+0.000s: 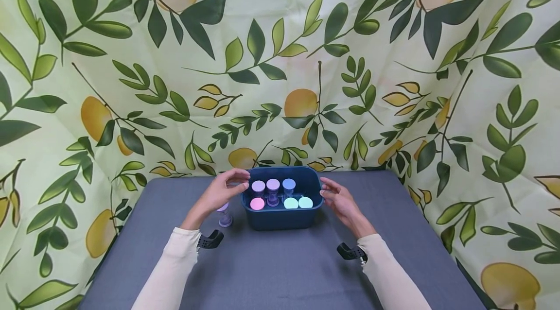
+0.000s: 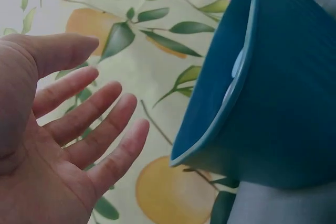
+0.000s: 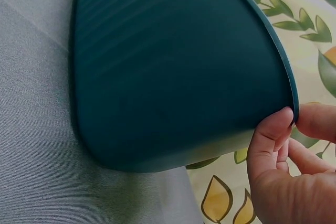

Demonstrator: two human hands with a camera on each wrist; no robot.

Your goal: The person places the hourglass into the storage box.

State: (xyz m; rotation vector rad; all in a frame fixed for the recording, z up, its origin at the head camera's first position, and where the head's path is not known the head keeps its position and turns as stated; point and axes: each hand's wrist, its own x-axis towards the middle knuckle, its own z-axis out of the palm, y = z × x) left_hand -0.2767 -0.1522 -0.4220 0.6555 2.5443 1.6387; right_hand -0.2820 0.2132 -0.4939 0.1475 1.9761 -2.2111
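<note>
1. From the head view I've got a dark teal bin (image 1: 282,217) sitting centre frame on the grey desk (image 1: 280,271), up near the far edge.
2. Inside the bin there are six little sand timers showing their round caps: a lilac one (image 1: 258,186), a purple one (image 1: 273,184) and a blue one (image 1: 288,183) in the back row, then a pink one (image 1: 257,203) and two mint ones (image 1: 290,203) (image 1: 305,202) in front.
3. One more purple timer (image 1: 225,215) stands on the desk just left of the bin, partly hidden behind my left wrist.
4. My left hand (image 1: 223,191) is at the bin's upper-left corner. The left wrist view shows the fingers (image 2: 94,114) spread out and relaxed, holding nothing, close beside the rim but apart from it.
5. My right hand (image 1: 341,200) is at the bin's right side. In the right wrist view, thumb and fingers (image 3: 270,135) are pinching the rim of the bin.
6. All around is a lemon-and-leaf print cloth (image 1: 280,57) as a backdrop.
</note>
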